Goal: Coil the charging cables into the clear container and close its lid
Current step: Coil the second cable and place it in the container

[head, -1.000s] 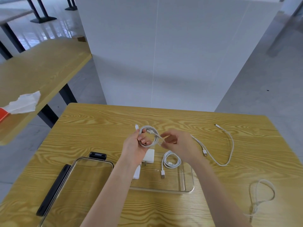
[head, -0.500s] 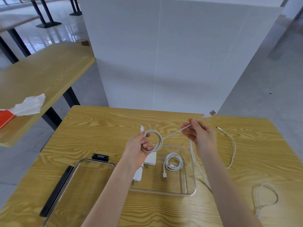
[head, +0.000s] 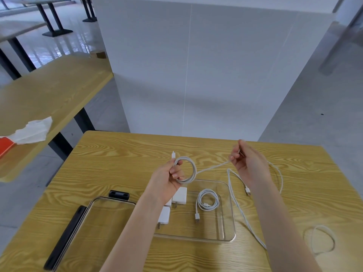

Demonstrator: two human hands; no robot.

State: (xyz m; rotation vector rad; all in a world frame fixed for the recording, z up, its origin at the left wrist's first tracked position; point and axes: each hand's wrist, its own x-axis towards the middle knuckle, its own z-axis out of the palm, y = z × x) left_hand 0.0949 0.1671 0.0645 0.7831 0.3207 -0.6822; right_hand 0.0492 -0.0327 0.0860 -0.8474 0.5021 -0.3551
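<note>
One coil (head: 208,201) lies in the container (head: 231,224); my left hand (head: 169,177) grips a half-wound cable (head: 188,169), right hand (head: 245,163) pinches its tail; lid (head: 82,232) off.

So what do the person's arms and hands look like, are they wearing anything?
Both arms are bare right up to the bottom edge of the picture: no sleeves show. The left hand and the right hand wear no gloves. No watch, bracelet or ring can be seen on either one. The fingernails on the left hand look short and plain.
</note>
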